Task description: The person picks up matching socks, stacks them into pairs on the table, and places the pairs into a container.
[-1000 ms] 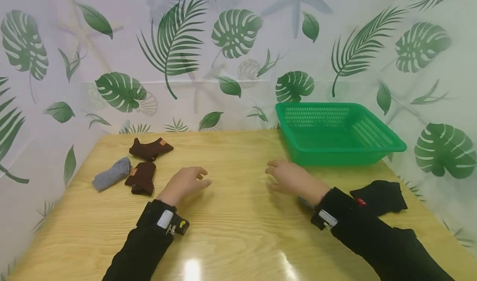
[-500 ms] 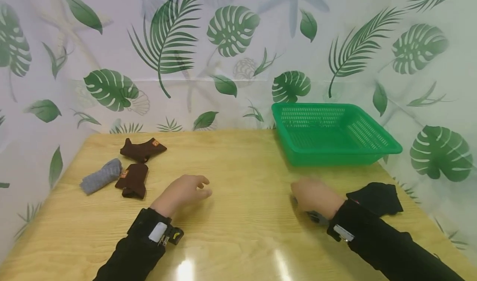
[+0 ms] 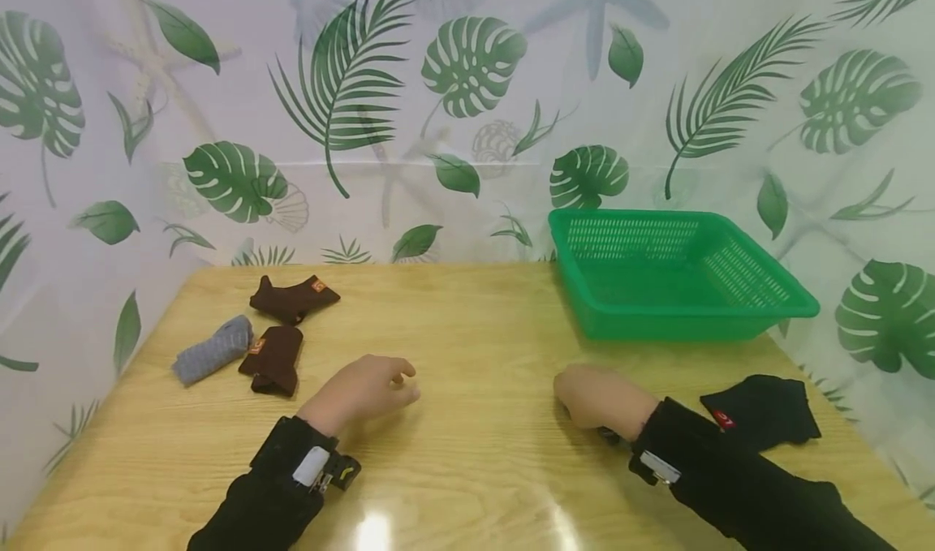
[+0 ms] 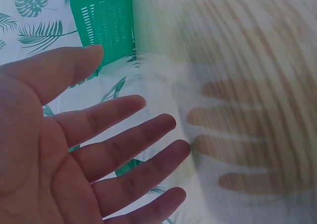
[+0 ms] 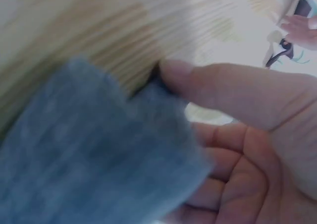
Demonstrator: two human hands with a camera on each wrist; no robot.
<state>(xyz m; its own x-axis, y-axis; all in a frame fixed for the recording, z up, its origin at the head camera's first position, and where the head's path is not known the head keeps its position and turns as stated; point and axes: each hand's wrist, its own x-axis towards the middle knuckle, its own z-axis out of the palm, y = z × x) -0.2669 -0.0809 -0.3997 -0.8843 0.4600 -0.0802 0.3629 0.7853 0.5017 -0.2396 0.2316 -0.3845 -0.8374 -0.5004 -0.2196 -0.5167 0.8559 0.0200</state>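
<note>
My right hand is low over the right half of the table, in front of the basket. In the right wrist view its thumb and curled fingers pinch one end of a grey sock, whose body spreads toward that camera. From the head view, hand and wrist cover nearly all of this sock. My left hand hovers over the table left of centre, holding nothing. Its fingers show spread and nearly straight in the left wrist view. Nearest to it lies a folded brown sock.
A rolled grey sock and another brown sock lie at the left. The green plastic basket stands at the back right, and a black sock with a red label lies beside my right forearm. A leaf-patterned sheet hangs behind.
My right hand has come down and nearer, its fingers closing on the grey sock under it. The left hand stays nearly in place, slightly lower in the view. The head view has shifted a little.
</note>
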